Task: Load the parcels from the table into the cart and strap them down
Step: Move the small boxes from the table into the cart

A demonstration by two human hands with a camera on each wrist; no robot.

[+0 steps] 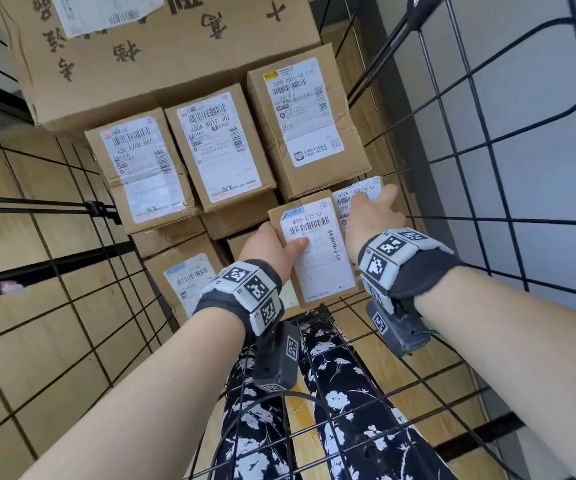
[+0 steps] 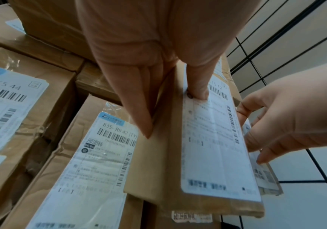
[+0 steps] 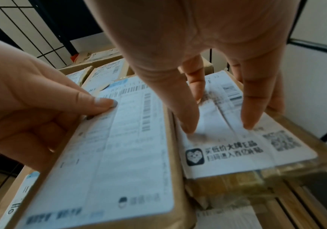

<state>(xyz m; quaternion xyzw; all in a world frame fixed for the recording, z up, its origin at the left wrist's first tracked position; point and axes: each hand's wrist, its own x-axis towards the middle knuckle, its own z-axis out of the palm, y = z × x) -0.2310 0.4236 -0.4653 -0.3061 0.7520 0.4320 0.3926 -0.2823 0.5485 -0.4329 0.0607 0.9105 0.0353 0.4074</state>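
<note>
I look down into a black wire cart (image 1: 487,161) stacked with brown cardboard parcels. My left hand (image 1: 276,244) grips a slim parcel (image 1: 317,251) labelled 830-C15 12, thumb on its white label (image 2: 215,139) and fingers (image 2: 139,111) down its left side. It hangs tilted over lower parcels (image 2: 100,155). Beside it on the right lies a second flat parcel (image 1: 362,195) (image 3: 237,148) against the cart's side. My right hand (image 1: 373,216) rests on that one, straight fingertips (image 3: 248,120) pressing its label. The two parcels sit edge to edge.
Three labelled boxes (image 1: 220,150) stand in a row behind, under a large carton (image 1: 162,46). More boxes (image 1: 186,275) lie lower left. Wire mesh walls close in on both sides. My flowered trousers (image 1: 328,393) show through the near mesh, over wood flooring.
</note>
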